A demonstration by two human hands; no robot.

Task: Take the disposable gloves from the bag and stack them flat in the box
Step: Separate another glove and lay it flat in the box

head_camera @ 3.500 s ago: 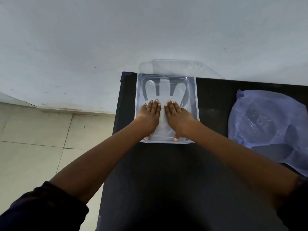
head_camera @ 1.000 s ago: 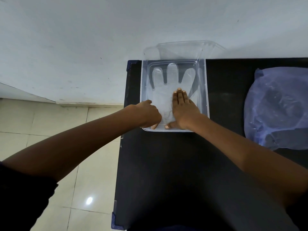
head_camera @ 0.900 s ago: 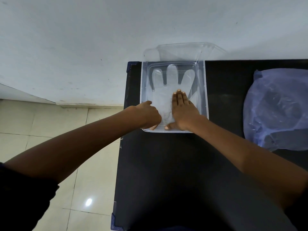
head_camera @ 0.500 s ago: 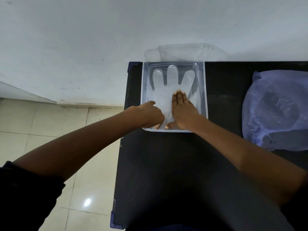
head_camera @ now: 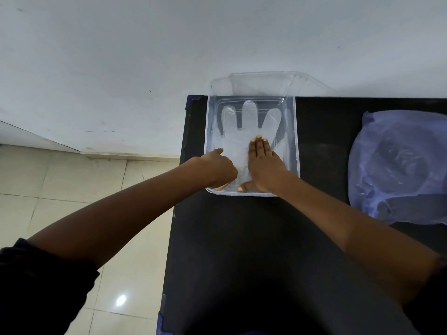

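Note:
A clear plastic box (head_camera: 296, 141) stands at the far left of the black table (head_camera: 242, 238). A translucent disposable glove (head_camera: 242, 126) lies flat inside it, fingers pointing away from me. My right hand (head_camera: 262, 163) rests flat, palm down, on the glove's palm and cuff. My left hand (head_camera: 217, 166) is at the box's near left corner with its fingers curled and the index finger stretched onto the glove's left edge. The pale purple plastic bag (head_camera: 401, 165) sits at the right; what it holds is blurred.
The box's clear lid (head_camera: 261, 83) stands up behind it against the white wall (head_camera: 169, 44). The table's left edge runs just beside the box, with tiled floor (head_camera: 60, 189) below. Bare black tabletop lies between the box and the bag.
My left hand went from lying flat on the glove to a curled shape at the box's left side, its index finger reaching a little further forward. My right hand stayed pressed flat.

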